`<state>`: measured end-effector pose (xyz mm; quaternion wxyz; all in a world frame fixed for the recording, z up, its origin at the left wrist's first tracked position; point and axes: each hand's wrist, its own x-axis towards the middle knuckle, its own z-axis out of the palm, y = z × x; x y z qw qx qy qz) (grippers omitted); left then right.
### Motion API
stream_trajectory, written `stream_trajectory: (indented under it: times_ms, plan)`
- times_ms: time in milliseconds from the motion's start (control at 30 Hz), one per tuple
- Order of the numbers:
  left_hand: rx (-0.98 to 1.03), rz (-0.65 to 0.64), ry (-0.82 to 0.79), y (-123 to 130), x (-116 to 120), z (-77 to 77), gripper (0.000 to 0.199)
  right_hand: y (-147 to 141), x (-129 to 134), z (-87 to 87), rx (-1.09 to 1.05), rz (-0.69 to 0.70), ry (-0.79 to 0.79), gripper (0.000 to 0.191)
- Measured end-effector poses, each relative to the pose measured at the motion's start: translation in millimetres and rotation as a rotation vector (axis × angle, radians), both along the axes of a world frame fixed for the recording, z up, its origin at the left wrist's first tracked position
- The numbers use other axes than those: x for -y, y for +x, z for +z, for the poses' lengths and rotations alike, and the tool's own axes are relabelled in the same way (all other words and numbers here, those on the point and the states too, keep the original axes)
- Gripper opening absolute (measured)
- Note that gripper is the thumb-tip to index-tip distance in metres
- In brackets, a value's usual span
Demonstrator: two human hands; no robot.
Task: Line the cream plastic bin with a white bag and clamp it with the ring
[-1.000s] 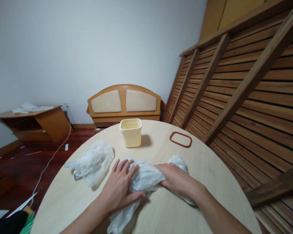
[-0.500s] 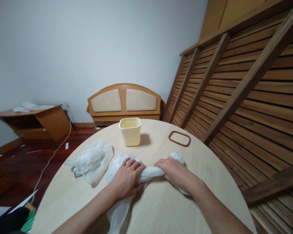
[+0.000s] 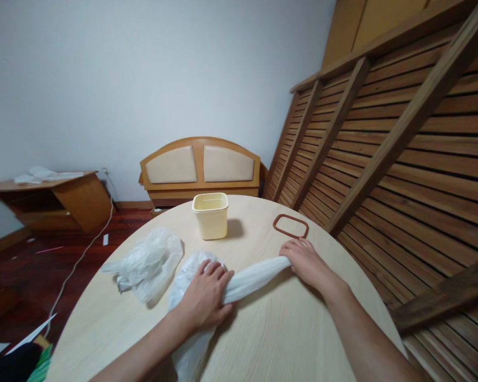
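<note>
A white plastic bag (image 3: 255,279) is stretched between my two hands over the round table. My left hand (image 3: 207,292) is closed round its bunched part, with crumpled plastic showing beyond the fingers and a loose part hanging toward me under the wrist. At the other end, my right hand (image 3: 305,261) grips the narrowed plastic, fingers wrapped round it. Another crumpled white plastic bag (image 3: 147,265) lies to the left. Behind my hands stands a pale yellow square bin (image 3: 212,220), upright, its mouth uncovered. A brown rectangular ring (image 3: 290,226) lies flat just beyond my right hand.
The round pale wood table (image 3: 263,339) has a curved edge. Tall wooden slats (image 3: 366,175) lean close on the right. Past the table stand a headboard (image 3: 201,164) and, at left, a low cabinet (image 3: 75,204). A white cable (image 3: 79,260) trails over the floor.
My right hand has moved right and away from me, drawing the bag out longer between my hands. The bunched plastic beyond that hand no longer shows. My left hand has stayed nearly in place.
</note>
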<state>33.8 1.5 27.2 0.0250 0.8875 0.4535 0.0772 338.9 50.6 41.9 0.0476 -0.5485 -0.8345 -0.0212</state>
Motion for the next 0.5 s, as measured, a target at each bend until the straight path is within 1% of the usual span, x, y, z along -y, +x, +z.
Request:
stream_trajectory:
  times_ms: [100, 133, 167, 233, 267, 333, 367, 400, 433, 500]
  plan:
    - [0.018, 0.008, 0.018, 1.9, 1.8, 0.9, 0.052, -1.1, 5.1, -4.5, 0.004, -0.05, 0.015, 0.046]
    - [0.019, 0.01, 0.022, 2.2, 2.1, 0.6, 0.052, -5.2, 8.4, -4.3, -0.012, -0.052, 0.006, 0.054]
    - [0.02, 0.011, 0.025, 2.5, 2.2, 0.2, 0.051, -11.2, 12.4, -3.6, -0.039, -0.038, -0.014, 0.066]
    - [0.029, 0.007, 0.033, 2.7, 2.2, -1.0, 0.05, -28.6, 21.0, -1.7, -0.125, 0.047, -0.096, 0.091]
    - [0.034, 0.0, 0.036, 2.9, 2.2, -1.5, 0.049, -39.0, 25.2, -1.4, -0.172, 0.125, -0.142, 0.101]
    - [0.041, -0.013, 0.044, 3.4, 2.2, -2.3, 0.049, -60.4, 32.0, -3.2, -0.234, 0.26, -0.203, 0.11]
    - [0.042, -0.018, 0.048, 3.8, 2.2, -2.5, 0.049, -70.0, 34.3, -5.1, -0.255, 0.313, -0.216, 0.11]
    - [0.039, -0.022, 0.05, 4.2, 2.2, -2.6, 0.049, -78.2, 35.6, -7.3, -0.271, 0.346, -0.222, 0.105]
    - [0.034, -0.025, 0.049, 4.6, 2.1, -2.4, 0.048, -84.7, 35.9, -9.5, -0.277, 0.361, -0.224, 0.097]
    - [0.022, -0.038, 0.042, 5.5, 1.7, -1.2, 0.046, -91.7, 34.1, -12.5, -0.264, 0.365, -0.207, 0.072]
